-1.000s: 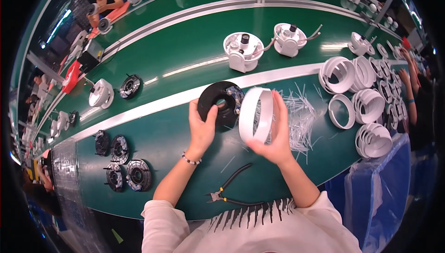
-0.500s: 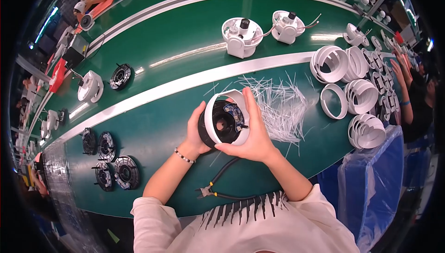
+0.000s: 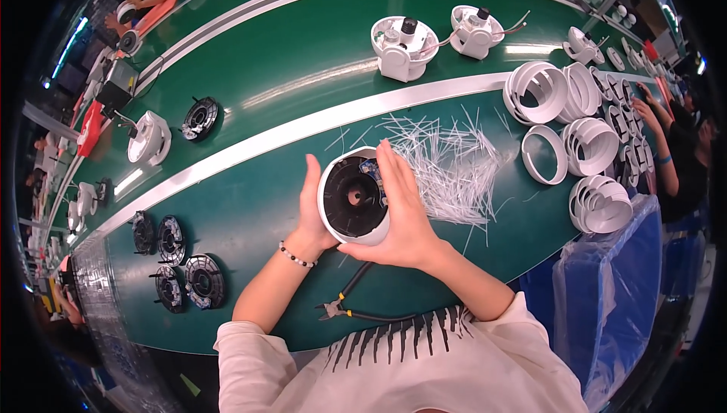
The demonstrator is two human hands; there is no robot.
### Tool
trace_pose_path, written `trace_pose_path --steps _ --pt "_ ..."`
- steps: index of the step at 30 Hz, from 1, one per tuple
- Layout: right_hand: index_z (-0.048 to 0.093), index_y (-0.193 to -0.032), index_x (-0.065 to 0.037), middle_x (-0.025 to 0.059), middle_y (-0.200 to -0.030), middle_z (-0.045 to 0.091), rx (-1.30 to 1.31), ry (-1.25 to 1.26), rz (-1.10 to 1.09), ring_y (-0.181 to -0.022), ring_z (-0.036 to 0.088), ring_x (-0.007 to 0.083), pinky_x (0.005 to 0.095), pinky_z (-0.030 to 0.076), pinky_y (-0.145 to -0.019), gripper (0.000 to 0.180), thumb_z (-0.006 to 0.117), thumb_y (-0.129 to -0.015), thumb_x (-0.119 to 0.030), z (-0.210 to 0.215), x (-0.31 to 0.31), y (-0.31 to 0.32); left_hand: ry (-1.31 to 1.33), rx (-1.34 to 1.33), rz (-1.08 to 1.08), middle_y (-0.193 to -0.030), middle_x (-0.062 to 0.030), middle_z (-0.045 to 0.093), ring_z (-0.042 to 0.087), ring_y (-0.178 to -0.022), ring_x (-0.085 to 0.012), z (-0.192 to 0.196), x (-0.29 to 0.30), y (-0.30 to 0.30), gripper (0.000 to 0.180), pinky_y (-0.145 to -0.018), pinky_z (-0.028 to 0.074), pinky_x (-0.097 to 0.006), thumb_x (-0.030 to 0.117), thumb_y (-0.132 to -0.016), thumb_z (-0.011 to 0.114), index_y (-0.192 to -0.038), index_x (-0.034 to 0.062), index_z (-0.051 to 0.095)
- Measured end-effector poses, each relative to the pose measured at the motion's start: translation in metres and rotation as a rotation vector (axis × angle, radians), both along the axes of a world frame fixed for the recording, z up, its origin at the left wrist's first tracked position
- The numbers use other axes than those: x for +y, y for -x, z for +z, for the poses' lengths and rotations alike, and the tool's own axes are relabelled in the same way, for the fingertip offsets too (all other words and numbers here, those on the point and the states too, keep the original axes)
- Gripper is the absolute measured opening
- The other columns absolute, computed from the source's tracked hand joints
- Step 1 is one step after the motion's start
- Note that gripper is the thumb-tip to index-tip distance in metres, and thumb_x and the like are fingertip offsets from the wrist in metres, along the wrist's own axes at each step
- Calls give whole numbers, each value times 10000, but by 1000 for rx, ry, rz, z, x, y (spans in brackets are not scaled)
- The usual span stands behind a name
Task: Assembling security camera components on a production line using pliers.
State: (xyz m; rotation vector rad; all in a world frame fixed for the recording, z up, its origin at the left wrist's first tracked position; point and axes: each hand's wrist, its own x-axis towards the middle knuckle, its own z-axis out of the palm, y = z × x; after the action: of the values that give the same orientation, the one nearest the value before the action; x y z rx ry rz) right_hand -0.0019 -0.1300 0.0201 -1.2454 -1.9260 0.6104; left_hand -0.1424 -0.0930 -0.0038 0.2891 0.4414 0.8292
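Note:
Between my palms is a white plastic ring point(image 3: 323, 215) with a round black plate point(image 3: 341, 215) seated inside it. A blue circuit board point(image 3: 369, 168) shows at the plate's upper right, partly covered by my right fingers. My left hand point(image 3: 312, 212) presses the ring from the left, thumb pointing up. On the right side, my right hand point(image 3: 405, 220) grips it, with fingers over the top edge and thumb along the bottom. Below them, a pair of cutting pliers point(image 3: 337, 307) with dark handles lies on the green mat point(image 3: 261, 231).
Thin white strips point(image 3: 454, 174) lie heaped right of my hands. White rings point(image 3: 545, 157) stand in stacks further right. Several black plates point(image 3: 206, 280) lie at left. Two white camera bodies point(image 3: 404, 53) stand beyond the metal rail point(image 3: 303, 119). A co-worker's arm point(image 3: 660, 148) reaches in at right.
The ring has turned to face more upward and shifted slightly left. The black plate, which stuck out at the ring's left before, now sits within its rim. My left fingers have moved up.

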Motion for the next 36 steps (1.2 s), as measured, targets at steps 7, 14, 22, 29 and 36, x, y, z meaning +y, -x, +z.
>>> trace_pose_path --steps 7,14,22,29,36 --pt "128 -1302 67 269 -1313 216 -72 -63 155 -1189 260 415 449 279 -949 1144 785 -457 -337 10 9 -10 -69 -133 -112 -1169 -137 484 489 -1054 -255 -7 2 12 851 -906 406 -407 721 -750 213 -1234 43 389" --pt "148 -1289 84 257 -1279 276 -23 -122 -90 -1166 289 409 453 276 -942 1141 776 -462 -389 0 -4 -4 -148 -38 103 -1117 -162 502 512 -1007 -263 4 -11 -10 525 -869 431 -380 317 -748 453 -1159 -8 423" --pt "122 -1305 66 261 -1320 218 32 -213 -263 -1192 262 404 455 235 -970 1135 773 -503 -406 -9 -7 -16 -138 33 217 -1102 -162 517 515 -1002 -266 5 -4 -37 529 -880 421 -377 334 -735 444 -1143 -3 444" --pt "487 -1130 -42 132 -1244 425 -163 -288 -370 -1153 369 333 409 289 -956 606 721 -619 -269 9 2 -113 0 25 213 -1171 -177 477 484 -1065 -311 6 79 -33 476 -893 427 -437 335 -848 382 -1212 30 373" --pt "580 -924 -42 78 -988 578 -841 -9 -821 -986 485 290 500 261 -937 343 679 -620 -166 -11 -41 -237 -127 171 404 -1141 -170 491 471 -1062 -269 -45 209 -20 412 -951 356 -425 321 -895 324 -1090 -22 444"
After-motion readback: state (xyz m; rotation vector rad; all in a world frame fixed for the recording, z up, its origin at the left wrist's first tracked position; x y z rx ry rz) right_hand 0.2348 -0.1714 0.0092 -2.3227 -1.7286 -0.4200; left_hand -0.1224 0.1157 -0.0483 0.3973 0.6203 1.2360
